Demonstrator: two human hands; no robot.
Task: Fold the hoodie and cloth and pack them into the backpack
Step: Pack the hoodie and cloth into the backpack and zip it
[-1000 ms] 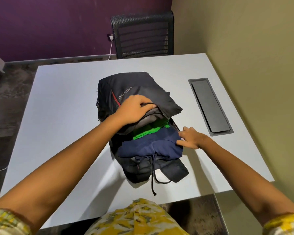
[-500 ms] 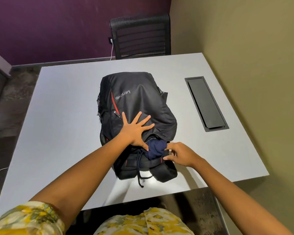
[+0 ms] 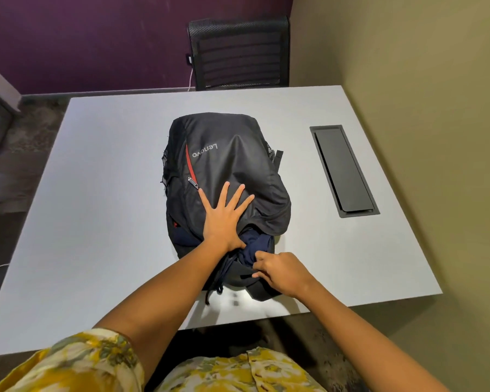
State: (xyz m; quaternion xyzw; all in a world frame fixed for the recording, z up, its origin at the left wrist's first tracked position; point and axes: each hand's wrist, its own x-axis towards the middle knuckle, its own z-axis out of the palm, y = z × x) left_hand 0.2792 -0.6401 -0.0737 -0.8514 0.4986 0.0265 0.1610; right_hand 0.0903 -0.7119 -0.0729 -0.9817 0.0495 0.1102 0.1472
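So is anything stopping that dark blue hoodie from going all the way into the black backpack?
No separate object blocks it. The navy hoodie bulges from the black backpack mouth; the left hand presses the flap flat while the right hand works at the bulge.

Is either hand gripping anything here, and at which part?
Left hand only presses flat on the backpack. Right hand pinches the navy hoodie where it bulges from the opening.

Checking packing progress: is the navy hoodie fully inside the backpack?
No, part of the navy hoodie and its drawstring still stick out of the backpack opening by the right hand.
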